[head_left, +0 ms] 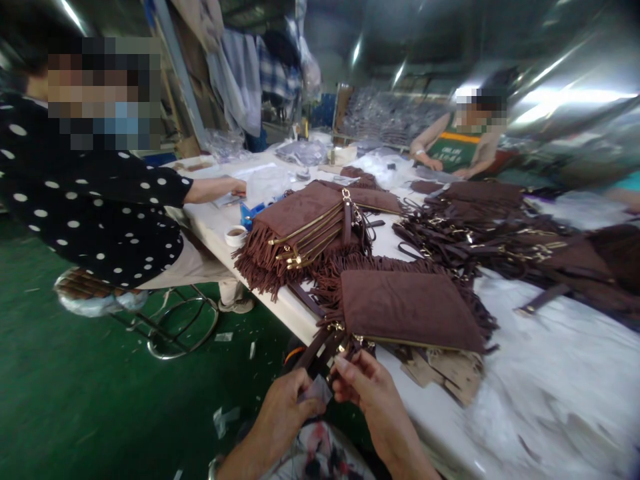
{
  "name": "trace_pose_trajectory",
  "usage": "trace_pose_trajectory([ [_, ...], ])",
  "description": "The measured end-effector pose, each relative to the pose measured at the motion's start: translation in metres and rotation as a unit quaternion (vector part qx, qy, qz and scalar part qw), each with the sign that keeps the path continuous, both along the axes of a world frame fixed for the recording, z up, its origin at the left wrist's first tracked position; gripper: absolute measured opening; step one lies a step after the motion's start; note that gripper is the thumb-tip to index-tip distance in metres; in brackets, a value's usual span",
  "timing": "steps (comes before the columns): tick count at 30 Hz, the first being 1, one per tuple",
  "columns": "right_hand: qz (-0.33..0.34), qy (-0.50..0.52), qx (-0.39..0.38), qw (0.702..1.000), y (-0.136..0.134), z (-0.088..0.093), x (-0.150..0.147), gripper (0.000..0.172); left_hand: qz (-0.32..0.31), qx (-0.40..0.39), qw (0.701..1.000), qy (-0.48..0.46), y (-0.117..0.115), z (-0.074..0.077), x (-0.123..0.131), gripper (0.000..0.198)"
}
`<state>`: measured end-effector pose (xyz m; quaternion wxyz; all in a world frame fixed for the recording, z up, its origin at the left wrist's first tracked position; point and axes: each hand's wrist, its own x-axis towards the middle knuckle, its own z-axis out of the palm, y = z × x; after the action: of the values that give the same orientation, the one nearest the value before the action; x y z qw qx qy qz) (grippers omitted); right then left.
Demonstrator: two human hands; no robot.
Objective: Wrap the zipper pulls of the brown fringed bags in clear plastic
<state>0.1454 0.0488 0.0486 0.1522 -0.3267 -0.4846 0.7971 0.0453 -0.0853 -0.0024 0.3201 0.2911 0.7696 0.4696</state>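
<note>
At the table's near edge my left hand (pixel 287 403) is closed, with a small piece of translucent plastic film (pixel 319 391) between thumb and fingers. Close beside it, my right hand (pixel 370 387) pinches a dark brown strap (pixel 316 350) near its gold-coloured metal fittings; the fingers partly hide the held end. Just beyond lies a brown fringed bag (pixel 405 307), flat, with a gold zipper along its near side. Behind it rises a stack of similar fringed pouches (pixel 300 213) with gold zippers and a strap across the top.
A heap of brown bags and straps (pixel 480 227) covers the table's right part, beside white sheeting (pixel 550 387). A white cup (pixel 236 237) stands at the left edge. One person (pixel 100 200) sits at left near a round stool (pixel 183 327); another person (pixel 460 147) works across the table.
</note>
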Motion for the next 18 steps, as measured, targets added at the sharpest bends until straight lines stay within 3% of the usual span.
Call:
trace_pose_trajectory([
  [10, -0.004, -0.038, 0.058, 0.998, 0.0052, -0.0093, 0.0019, 0.041, -0.008, 0.048, 0.999, 0.016, 0.0045, 0.0052, 0.0042, 0.013],
  [18, -0.003, -0.082, 0.137, 0.987, 0.0057, -0.0097, 0.0009, 0.033, -0.03, 0.061, 0.997, 0.024, 0.0012, 0.0068, 0.0033, 0.016],
])
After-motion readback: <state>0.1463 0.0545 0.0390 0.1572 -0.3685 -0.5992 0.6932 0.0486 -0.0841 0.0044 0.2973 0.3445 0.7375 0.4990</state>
